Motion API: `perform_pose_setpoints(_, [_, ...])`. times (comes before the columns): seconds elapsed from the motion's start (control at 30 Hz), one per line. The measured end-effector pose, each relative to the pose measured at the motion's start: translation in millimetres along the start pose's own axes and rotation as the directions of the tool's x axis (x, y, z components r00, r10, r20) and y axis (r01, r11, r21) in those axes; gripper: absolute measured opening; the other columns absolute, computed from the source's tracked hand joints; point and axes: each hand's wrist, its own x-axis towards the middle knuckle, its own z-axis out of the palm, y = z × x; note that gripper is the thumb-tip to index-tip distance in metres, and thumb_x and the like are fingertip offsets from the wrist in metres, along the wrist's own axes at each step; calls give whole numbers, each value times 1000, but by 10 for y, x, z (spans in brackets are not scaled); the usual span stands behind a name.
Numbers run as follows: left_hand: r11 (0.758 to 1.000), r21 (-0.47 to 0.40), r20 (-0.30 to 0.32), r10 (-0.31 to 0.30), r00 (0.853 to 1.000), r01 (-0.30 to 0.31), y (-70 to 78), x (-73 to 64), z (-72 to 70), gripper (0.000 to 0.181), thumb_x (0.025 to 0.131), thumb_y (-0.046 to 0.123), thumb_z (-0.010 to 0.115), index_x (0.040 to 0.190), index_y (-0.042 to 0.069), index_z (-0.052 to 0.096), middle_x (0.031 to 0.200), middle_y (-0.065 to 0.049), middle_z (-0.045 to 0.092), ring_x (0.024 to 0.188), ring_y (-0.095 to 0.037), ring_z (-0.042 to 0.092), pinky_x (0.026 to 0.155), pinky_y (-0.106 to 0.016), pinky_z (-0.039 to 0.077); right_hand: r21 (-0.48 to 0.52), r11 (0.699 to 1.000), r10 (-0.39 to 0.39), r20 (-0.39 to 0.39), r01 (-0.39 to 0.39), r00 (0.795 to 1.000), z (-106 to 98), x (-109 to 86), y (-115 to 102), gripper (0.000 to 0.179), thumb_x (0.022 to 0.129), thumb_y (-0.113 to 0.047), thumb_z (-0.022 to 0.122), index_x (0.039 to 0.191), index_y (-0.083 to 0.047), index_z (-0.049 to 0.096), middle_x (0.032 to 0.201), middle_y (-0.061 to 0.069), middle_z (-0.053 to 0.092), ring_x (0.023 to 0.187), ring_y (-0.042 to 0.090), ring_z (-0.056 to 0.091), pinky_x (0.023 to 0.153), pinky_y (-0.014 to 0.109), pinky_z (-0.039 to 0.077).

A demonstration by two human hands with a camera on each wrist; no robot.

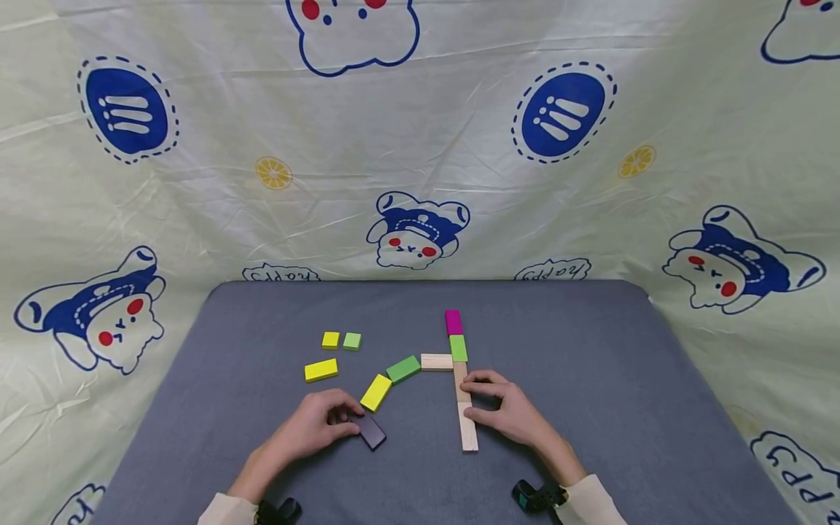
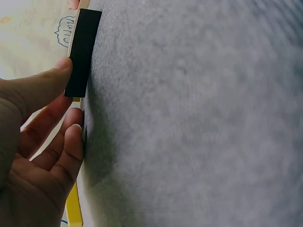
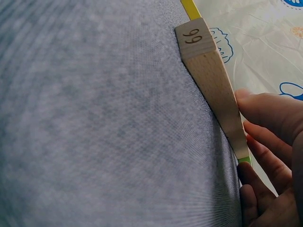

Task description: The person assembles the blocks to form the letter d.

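Note:
My left hand [image 1: 323,421] pinches a dark purple-black block [image 1: 372,432], thumb at its side; in the left wrist view the thumb [image 2: 59,71] meets the block [image 2: 85,52] while the other fingers are partly behind it. The block's far end lies by a yellow block [image 1: 376,393], followed by a green block [image 1: 403,370] and a plain wooden block [image 1: 437,362]. My right hand [image 1: 508,408] rests its thumb and fingertips along the right side of two plain wooden blocks [image 1: 468,430] in a line. In the right wrist view, the nearest wooden block [image 3: 208,75] bears the number 99 or 66.
The straight line ends in a light green block [image 1: 458,348] and a magenta block [image 1: 453,322]. At the left lie a yellow block [image 1: 321,370], a small yellow block [image 1: 331,340] and a small green block [image 1: 352,341]. A printed curtain hangs behind the grey table [image 1: 590,350].

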Motion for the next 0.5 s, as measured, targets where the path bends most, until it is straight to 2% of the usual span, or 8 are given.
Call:
perform_pose_setpoints(0.17, [1000, 15, 7, -11, 1000, 11, 24, 15, 12, 20, 86, 14, 84, 104, 16, 76, 97, 4, 71, 80, -1, 57, 69, -22, 51, -12, 1000, 17, -1, -17, 1000, 0, -1, -11, 40, 88, -29, 83, 124, -13, 75, 131, 2, 65, 127, 29, 58, 108, 43, 47])
perform_pose_setpoints(0.37, [1000, 15, 6, 15, 1000, -15, 31, 31, 28, 20, 86, 14, 84, 104, 14, 76, 98, 3, 72, 81, -5, 59, 69, -23, 52, -17, 1000, 13, -1, -13, 1000, 3, 0, -2, 40, 88, -28, 83, 124, -13, 75, 131, 2, 65, 126, 29, 58, 107, 43, 47])
perform_pose_setpoints(0.5, [1000, 21, 10, 8, 1000, -8, 30, 36, 34, 21, 86, 15, 84, 105, 14, 76, 99, 5, 71, 81, -6, 60, 70, -23, 52, -25, 1000, 12, -1, -12, 1000, 9, 5, 19, 40, 88, -29, 82, 125, -13, 75, 131, 2, 65, 126, 29, 58, 107, 45, 47])
